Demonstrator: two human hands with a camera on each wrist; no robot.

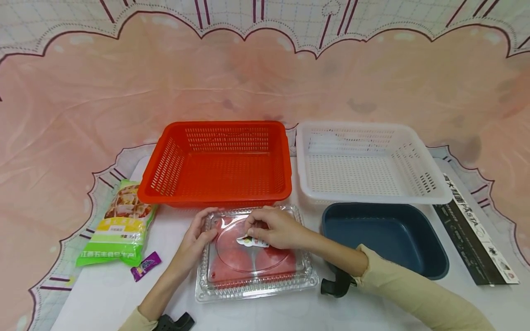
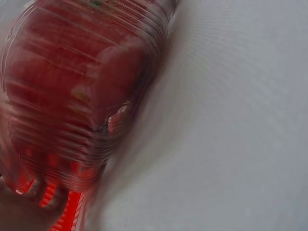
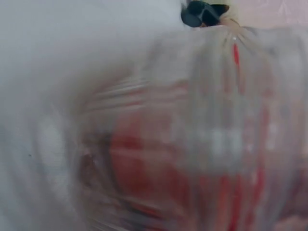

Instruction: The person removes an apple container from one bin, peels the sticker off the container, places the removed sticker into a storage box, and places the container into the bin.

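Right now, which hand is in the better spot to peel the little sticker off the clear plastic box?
Probably the right hand: its fingers already pinch the small white sticker on the clear plastic clamshell box. The left hand only steadies the box's left edge.

A clear lidded container (image 1: 256,271) sits at the table's near edge, directly in front of a slotted basket (image 1: 217,161). A second slotted basket (image 1: 364,161) stands just to the right of the first, the two side by side at the back. In front of that second basket lies a deep tub (image 1: 385,234), to the container's right. A long flat box (image 1: 476,234) lies at the far right, beside the tub and basket. A food packet (image 1: 120,225) lies left of the container, with a small wrapped sweet (image 1: 146,265) just before it. The left hand (image 1: 194,243) rests on the container's left edge; the right hand (image 1: 273,227) lies on its lid.
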